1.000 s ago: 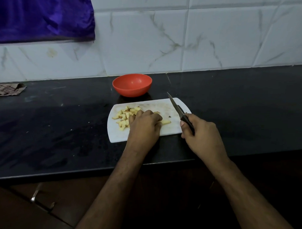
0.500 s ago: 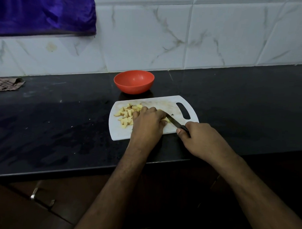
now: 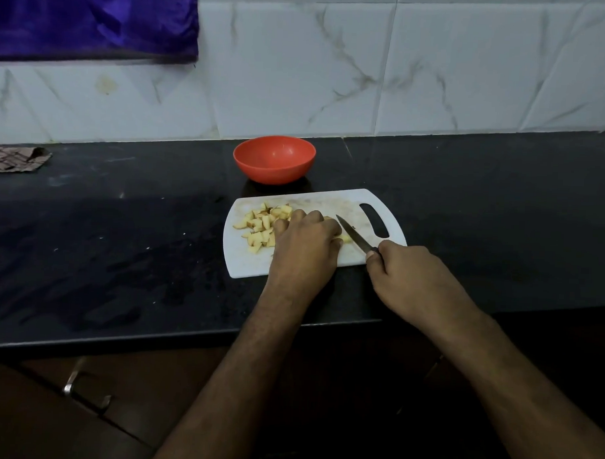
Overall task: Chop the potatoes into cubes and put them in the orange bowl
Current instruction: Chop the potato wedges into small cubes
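Cutting board (image 3: 329, 201): white, on the black worktop (image 3: 122, 240); long axis runs left to right, handle slot at the right end.

Potato pieces (image 3: 260, 224): yellow cubes, some with reddish skin, heaped on the left half of the board. A further piece lies under the left hand, only its edge showing at the thumb side; its axis cannot be told.

Left hand (image 3: 305, 243): fingers curled, knuckles up, grip closed over the potato piece, just right of the heap.

Knife (image 3: 354, 236): blade low over the board, just right of the left hand; long axis runs diagonally, tip pointing up-left toward the far edge, handle down-right.

Right hand (image 3: 409, 277): grip closed round the knife handle, at the board's near right corner.

Orange bowl (image 3: 274, 158): upright, behind the board and near it, not touching; nothing seen inside.

Purple cloth (image 3: 92, 19): hangs on the tiled wall, upper left.

Patterned rag (image 3: 12, 159): worktop, far left.
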